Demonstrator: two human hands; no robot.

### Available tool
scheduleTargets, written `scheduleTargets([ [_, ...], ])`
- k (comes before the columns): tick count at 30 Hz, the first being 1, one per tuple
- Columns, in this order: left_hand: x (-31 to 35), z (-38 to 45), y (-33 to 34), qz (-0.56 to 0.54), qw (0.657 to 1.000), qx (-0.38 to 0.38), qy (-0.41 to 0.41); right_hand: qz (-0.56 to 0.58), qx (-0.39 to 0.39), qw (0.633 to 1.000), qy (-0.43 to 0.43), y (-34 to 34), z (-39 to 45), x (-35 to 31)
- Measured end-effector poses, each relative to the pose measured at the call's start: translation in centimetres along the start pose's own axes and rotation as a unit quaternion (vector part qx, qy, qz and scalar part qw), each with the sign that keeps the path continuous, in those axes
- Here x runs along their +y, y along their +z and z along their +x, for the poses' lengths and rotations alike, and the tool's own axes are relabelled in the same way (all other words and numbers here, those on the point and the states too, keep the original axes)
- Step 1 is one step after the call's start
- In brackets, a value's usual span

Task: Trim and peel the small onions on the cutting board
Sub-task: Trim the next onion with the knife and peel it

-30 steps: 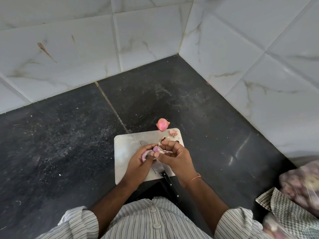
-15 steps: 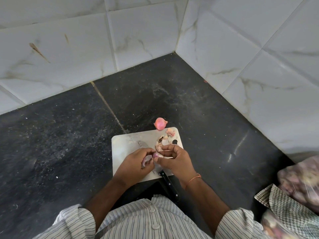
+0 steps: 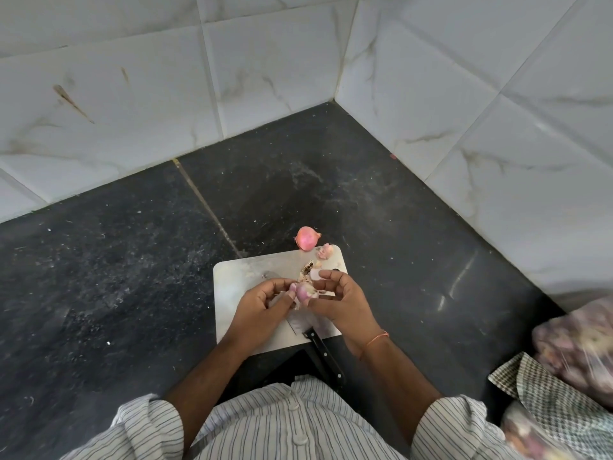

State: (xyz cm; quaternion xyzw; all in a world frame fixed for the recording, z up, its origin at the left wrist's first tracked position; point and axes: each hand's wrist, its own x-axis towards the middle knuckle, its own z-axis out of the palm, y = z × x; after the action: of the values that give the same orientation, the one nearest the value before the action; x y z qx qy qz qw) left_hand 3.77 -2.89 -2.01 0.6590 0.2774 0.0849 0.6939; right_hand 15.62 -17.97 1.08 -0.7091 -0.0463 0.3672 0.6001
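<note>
A small pale-purple onion (image 3: 303,291) is pinched between my two hands above the steel cutting board (image 3: 238,270). My left hand (image 3: 262,307) grips its left side with loose skin hanging under the fingers. My right hand (image 3: 341,300) holds its right side. Bits of peel (image 3: 306,268) lie on the board's far right part, and a pink scrap (image 3: 325,250) sits at its far right corner. Another unpeeled pink onion (image 3: 307,238) rests on the dark counter just beyond the board. A black-handled knife (image 3: 323,355) lies on the board's near edge, its blade mostly under my hands.
The dark stone counter (image 3: 116,277) meets white tiled walls (image 3: 132,94) at a corner behind the board. At the right edge lie a checked cloth (image 3: 544,400) and a clear bag of onions (image 3: 577,346). My striped shirt fills the bottom.
The onion has turned between my fingers and now shows more of its bare purple surface. My hands stay over the board's near right part.
</note>
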Motion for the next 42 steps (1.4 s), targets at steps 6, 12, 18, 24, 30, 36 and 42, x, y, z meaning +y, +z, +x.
scheduleTargets([
  [6, -0.2, 0.3, 0.4, -0.060, 0.997, 0.029, -0.039, 0.007, -0.005, 1.000, 0.009, 0.0, -0.1, 0.7],
  [12, 0.2, 0.9, 0.7, -0.095, 0.993, 0.032, -0.068, 0.023, -0.009, 1.000, 0.007, -0.2, -0.2, 0.9],
  [18, 0.0, 2.8, 1.2, -0.012, 0.994, 0.045, -0.095, 0.050, -0.001, 0.999, 0.006, -1.6, 0.0, 1.5],
  [24, 1.5, 4.8, 3.9, 0.110, 0.991, 0.012, -0.074, 0.049, 0.031, 0.998, -0.003, -3.4, 0.1, 1.6],
  [30, 2.6, 6.2, 5.7, 0.174, 0.983, -0.005, -0.065, 0.048, 0.043, 0.998, -0.005, -4.7, 0.5, 1.6],
  [36, 2.9, 6.8, 5.7, 0.063, 0.993, 0.006, -0.101, 0.030, 0.039, 0.999, -0.011, -5.2, 1.2, 2.1],
  [42, 2.4, 6.7, 4.3, -0.256, 0.953, -0.041, -0.155, 0.009, 0.039, 0.999, -0.021, -4.9, 1.6, 2.2],
])
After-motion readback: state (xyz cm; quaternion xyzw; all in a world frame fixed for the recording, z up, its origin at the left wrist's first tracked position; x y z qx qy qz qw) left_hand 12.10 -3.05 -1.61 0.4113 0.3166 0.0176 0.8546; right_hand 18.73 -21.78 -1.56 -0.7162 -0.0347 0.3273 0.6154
